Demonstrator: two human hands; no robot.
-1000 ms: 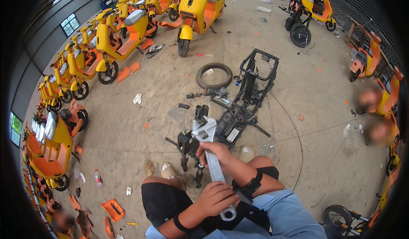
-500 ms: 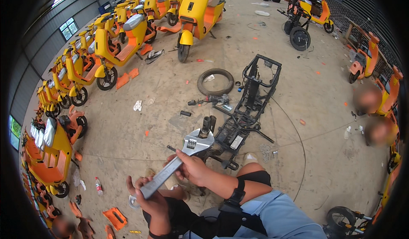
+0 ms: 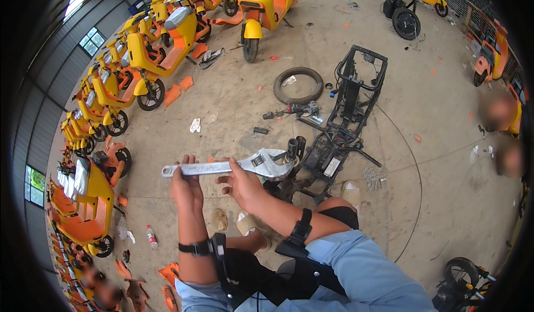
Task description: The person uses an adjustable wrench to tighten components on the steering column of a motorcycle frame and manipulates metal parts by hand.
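Observation:
An adjustable steel wrench (image 3: 211, 168) lies crosswise in front of me, its jaw at the upright black tubes (image 3: 292, 148) of a dark fork assembly; whether it grips them I cannot tell. My left hand (image 3: 186, 187) holds the handle toward its ringed end. Nearer the head, my right hand (image 3: 242, 187) holds it, thumb on the handle and fingers curled below. Just beyond stands or lies a stripped black scooter frame (image 3: 350, 103), with a loose tyre (image 3: 298, 95) and a black-and-red power tool (image 3: 297, 109) on the floor to its left.
Rows of yellow-orange scooters (image 3: 158, 53) line the left and back. A dark partly stripped scooter (image 3: 406, 23) stands at back right, another wheel assembly (image 3: 461, 276) at lower right. A bottle (image 3: 152, 237), orange panels (image 3: 172, 95) and a long cable (image 3: 420, 201) lie on the floor.
The wrench has swung from upright to crosswise, its head moving up and right to the tubes. My left hand has risen and moved left along with the handle.

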